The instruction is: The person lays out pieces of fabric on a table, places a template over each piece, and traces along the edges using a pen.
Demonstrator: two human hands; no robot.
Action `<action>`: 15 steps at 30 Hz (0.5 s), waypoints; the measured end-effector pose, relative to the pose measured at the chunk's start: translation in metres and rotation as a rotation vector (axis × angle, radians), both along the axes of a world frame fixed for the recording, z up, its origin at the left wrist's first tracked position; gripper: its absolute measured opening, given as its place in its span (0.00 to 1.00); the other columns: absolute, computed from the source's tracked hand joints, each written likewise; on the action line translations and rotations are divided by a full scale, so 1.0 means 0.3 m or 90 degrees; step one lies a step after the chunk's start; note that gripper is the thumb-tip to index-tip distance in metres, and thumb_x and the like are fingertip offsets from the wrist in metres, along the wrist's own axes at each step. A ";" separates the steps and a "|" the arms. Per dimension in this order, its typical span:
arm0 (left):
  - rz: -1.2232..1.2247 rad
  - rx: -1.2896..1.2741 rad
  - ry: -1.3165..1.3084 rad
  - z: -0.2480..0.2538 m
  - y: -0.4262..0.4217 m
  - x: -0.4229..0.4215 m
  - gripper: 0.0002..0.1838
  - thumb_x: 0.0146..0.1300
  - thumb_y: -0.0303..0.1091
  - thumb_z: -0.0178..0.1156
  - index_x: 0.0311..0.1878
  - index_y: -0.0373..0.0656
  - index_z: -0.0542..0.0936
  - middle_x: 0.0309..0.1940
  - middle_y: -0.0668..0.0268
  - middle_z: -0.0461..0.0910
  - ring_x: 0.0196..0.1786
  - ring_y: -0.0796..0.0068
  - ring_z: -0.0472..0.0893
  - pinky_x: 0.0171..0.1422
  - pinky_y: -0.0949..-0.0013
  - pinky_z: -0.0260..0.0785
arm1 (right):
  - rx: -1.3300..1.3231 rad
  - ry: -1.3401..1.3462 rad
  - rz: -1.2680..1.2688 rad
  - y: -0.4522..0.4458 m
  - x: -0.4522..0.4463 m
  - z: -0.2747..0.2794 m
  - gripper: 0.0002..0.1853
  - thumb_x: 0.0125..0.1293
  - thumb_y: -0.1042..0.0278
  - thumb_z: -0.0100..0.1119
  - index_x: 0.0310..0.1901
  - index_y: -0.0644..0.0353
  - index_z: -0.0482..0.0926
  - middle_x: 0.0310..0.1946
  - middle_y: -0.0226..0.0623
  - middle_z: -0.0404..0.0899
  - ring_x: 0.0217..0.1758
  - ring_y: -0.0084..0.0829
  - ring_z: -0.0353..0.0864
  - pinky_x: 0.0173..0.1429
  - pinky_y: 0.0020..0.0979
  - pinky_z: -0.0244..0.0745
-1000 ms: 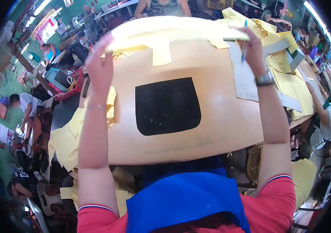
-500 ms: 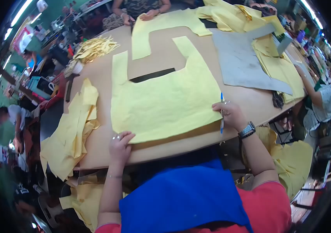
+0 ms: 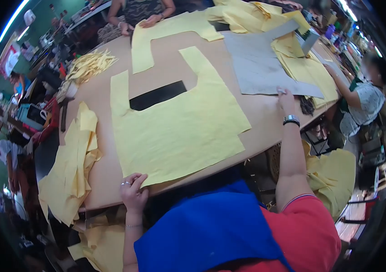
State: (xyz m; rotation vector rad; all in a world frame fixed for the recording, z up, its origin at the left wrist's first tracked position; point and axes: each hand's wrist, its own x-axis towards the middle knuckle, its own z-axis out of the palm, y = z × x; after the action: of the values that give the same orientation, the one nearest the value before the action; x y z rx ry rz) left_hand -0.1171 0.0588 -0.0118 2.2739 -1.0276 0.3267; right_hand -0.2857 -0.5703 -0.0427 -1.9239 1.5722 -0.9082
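A red plastic basket [image 3: 53, 124] sits at the left side of the table; its contents are too small to identify reliably. The table has a smooth, light-brown top [image 3: 265, 118] with a curved edge.

A pale-yellow, soft-looking sheet [image 3: 179, 127] with two upright arms and a deep notch lies flat at the centre of the table, its near edge close to the table's edge. A matte black flat panel [image 3: 159, 96] shows through the notch. The left hand [image 3: 134, 192] pinches the sheet's near-left corner between thumb and fingers. The right hand [image 3: 286, 100] is extended to the near edge of a flat, smooth grey sheet [image 3: 254, 63]; its fingers are curled there, but whether they grip anything cannot be told.

A loose heap of thin yellow strips [image 3: 92, 65] lies at the far left, and creased yellow offcuts [image 3: 72, 167] lie along the left edge. Across the table, a co-worker's hand [image 3: 151, 20] rests at an arch-shaped yellow piece [image 3: 172, 32].
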 end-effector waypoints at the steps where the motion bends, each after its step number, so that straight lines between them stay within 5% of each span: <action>1: 0.001 0.006 -0.023 0.013 -0.005 -0.005 0.16 0.46 0.36 0.67 0.41 0.48 0.85 0.39 0.65 0.81 0.40 0.64 0.79 0.45 0.63 0.70 | 0.144 -0.158 -0.006 0.006 0.008 0.037 0.26 0.64 0.43 0.62 0.49 0.60 0.76 0.35 0.38 0.81 0.39 0.35 0.81 0.43 0.40 0.74; 5: 0.005 0.021 -0.062 0.049 -0.031 -0.012 0.27 0.51 0.63 0.65 0.42 0.49 0.85 0.40 0.67 0.81 0.42 0.64 0.79 0.47 0.62 0.68 | 0.224 -0.813 -0.073 0.052 0.101 0.142 0.20 0.62 0.55 0.69 0.50 0.53 0.74 0.31 0.30 0.77 0.29 0.24 0.76 0.33 0.31 0.75; 8: 0.012 0.042 -0.066 0.045 -0.025 -0.010 0.30 0.53 0.67 0.61 0.43 0.50 0.84 0.42 0.67 0.81 0.44 0.64 0.78 0.49 0.62 0.67 | 0.352 -0.811 -0.034 0.075 0.216 0.227 0.20 0.61 0.60 0.70 0.51 0.55 0.73 0.33 0.28 0.79 0.25 0.23 0.75 0.29 0.27 0.74; 12: 0.053 0.034 -0.037 0.041 -0.016 -0.010 0.27 0.60 0.62 0.58 0.46 0.48 0.83 0.44 0.63 0.80 0.48 0.61 0.77 0.52 0.61 0.66 | 0.118 -0.604 0.145 0.094 0.346 0.351 0.17 0.59 0.67 0.70 0.49 0.54 0.76 0.38 0.27 0.80 0.31 0.21 0.78 0.28 0.20 0.71; 15: 0.066 -0.161 0.091 0.051 -0.025 0.020 0.26 0.65 0.58 0.55 0.49 0.44 0.82 0.45 0.58 0.80 0.49 0.59 0.77 0.59 0.61 0.64 | 0.065 -0.630 0.275 0.258 0.397 0.534 0.16 0.61 0.69 0.67 0.50 0.55 0.76 0.44 0.27 0.80 0.41 0.22 0.80 0.39 0.23 0.75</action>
State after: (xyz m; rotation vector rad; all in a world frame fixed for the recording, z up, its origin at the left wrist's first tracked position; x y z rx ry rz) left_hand -0.1112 0.0512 0.0036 2.0926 -0.7520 0.3135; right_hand -0.1666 -0.4929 0.1176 -1.2920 0.5820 -1.2563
